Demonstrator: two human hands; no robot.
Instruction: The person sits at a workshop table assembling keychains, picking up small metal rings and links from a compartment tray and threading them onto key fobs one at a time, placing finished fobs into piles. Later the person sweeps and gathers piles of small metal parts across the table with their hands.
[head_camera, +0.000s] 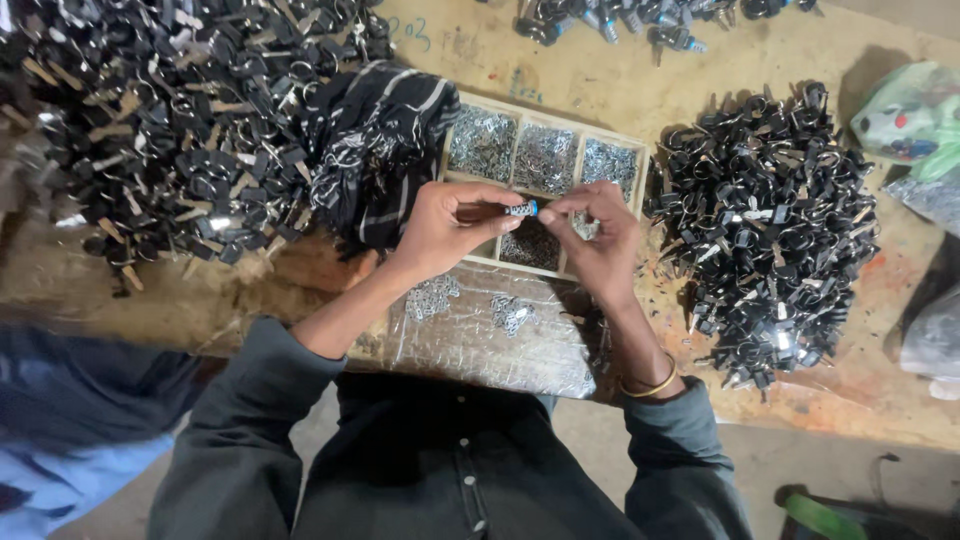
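From the head camera, you look down on a shallow wooden tray (640, 172) divided into compartments, set on the worktop (600, 80) straight ahead of you. Its three far compartments each hold a heap of small silvery metal pieces; a nearer compartment, partly hidden under your hands, holds darker small parts. Just in front of the tray lies a clear plastic sheet (470, 340) with a few loose silvery pieces on it.

You hold a small cylindrical part (521, 210) with a blue end above the tray's near compartments, between both hands. Your left hand (445, 225) is closed around it, thumb and forefinger pinching its body. Your right hand (595, 235) meets it from the other side, fingertips closed on the blue end, with the other fingers curled; whether they hold anything more you cannot tell from here.

A large pile of black keys (150, 130) covers the worktop to your left, and a second black pile (770, 220) sits just right of the tray. A dark striped cloth (380, 140) lies against the tray's left edge.
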